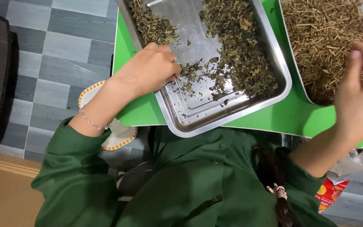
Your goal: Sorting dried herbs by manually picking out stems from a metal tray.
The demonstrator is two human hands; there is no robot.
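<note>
A bright green table [293, 113] carries a steel tray [215, 120] of dark dried leaves [240, 54], with a smaller heap of pale stems [152, 25] kept apart at its far corner, and a second tray [316, 98] of straw-coloured stalks [324, 38] on the right. The left hand [150, 69] rests on the tray rim, fingers curled and pinched among loose leaf bits (whether it grips any, I cannot tell). The right hand [360, 90] hangs above the stalks, fingers bunched; its hold is blurred. Below lie grey floor tiles [59, 50].
</note>
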